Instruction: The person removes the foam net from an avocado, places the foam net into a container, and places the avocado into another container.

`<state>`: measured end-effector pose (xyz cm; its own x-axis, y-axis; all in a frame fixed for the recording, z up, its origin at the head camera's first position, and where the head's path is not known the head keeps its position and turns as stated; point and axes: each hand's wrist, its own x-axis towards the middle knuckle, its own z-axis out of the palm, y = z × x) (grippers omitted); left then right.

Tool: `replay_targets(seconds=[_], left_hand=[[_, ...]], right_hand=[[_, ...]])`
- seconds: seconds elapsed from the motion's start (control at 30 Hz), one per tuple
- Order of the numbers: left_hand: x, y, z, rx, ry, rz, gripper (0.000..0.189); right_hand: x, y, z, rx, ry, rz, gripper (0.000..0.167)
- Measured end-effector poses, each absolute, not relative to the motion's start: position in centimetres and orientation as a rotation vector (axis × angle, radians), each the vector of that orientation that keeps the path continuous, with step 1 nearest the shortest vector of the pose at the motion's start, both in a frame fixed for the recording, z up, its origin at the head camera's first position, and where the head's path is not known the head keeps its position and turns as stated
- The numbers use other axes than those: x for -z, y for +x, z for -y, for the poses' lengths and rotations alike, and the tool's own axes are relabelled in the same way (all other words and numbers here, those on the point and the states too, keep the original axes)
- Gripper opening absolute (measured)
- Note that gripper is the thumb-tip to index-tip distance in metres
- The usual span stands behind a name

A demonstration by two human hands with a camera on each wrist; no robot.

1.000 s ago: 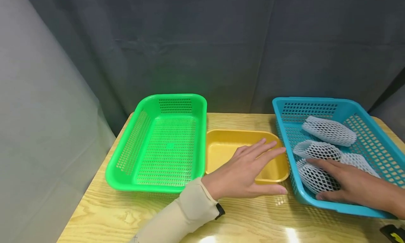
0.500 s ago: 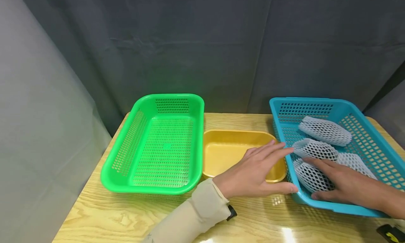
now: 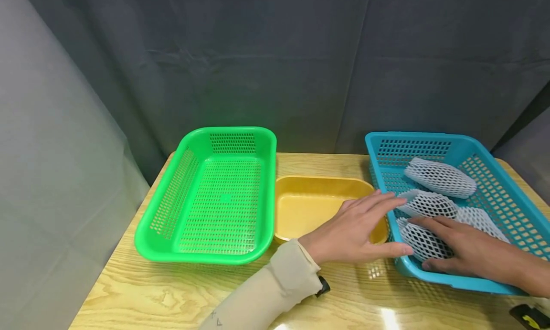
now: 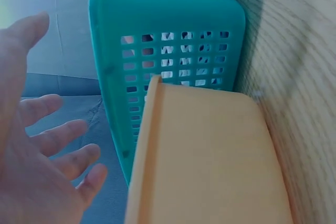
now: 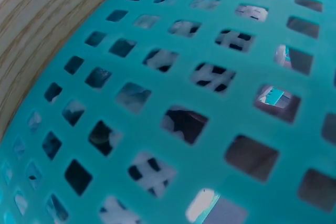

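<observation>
In the blue basket [image 3: 509,177] at the right lie several dark items in white foam netting, such as the rear netted item [image 3: 440,177]. My right hand [image 3: 472,249] reaches in over the near rim and holds the front-left netted item [image 3: 423,237], fingers on its far side and thumb on its near side. The basket wall hides this hand in the right wrist view. Fingers spread, my left hand [image 3: 354,229] hovers above the yellow tub [image 3: 296,210], its fingertips by the blue basket's left rim. It holds nothing, as the left wrist view [image 4: 47,156] confirms.
A green basket [image 3: 142,241] stands left of the yellow tub, nothing visible in it. All three containers are close together on a wooden table [image 3: 142,296]. A dark grey curtain [image 3: 258,72] hangs behind, and a pale cloth [image 3: 56,177] hangs at the left.
My left hand has shifted right, towards the blue basket's left rim. My right hand stays on the front netted item. The head view has turned slightly right.
</observation>
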<state>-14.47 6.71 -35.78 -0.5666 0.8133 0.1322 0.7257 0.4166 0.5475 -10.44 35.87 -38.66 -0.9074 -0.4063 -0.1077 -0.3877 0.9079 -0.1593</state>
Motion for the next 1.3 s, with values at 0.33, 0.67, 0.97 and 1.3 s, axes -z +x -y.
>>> replay_targets(seconds=[0.33,0.67,0.97,1.3], left_hand=[[36.1,-14.9,-7.0,-0.877,1.344,-2.499,0.079],[36.2,-15.5,-6.4,-0.915,1.335,-2.525,0.078],[36.4,-15.3,-6.6,-0.912,1.356,-2.517,0.078],[36.5,-15.1,-6.2,-0.924,1.367,-2.539,0.077]], right_hand=[[38.6,-10.2,-35.7,0.233,-0.663,-2.954,0.081],[37.7,-10.5,-35.6,0.230,-0.655,-2.994,0.083],[37.2,-10.0,-35.7,0.190,-0.642,-3.085,0.076],[36.3,-10.1,-35.5,0.190,-0.678,-3.189,0.077]])
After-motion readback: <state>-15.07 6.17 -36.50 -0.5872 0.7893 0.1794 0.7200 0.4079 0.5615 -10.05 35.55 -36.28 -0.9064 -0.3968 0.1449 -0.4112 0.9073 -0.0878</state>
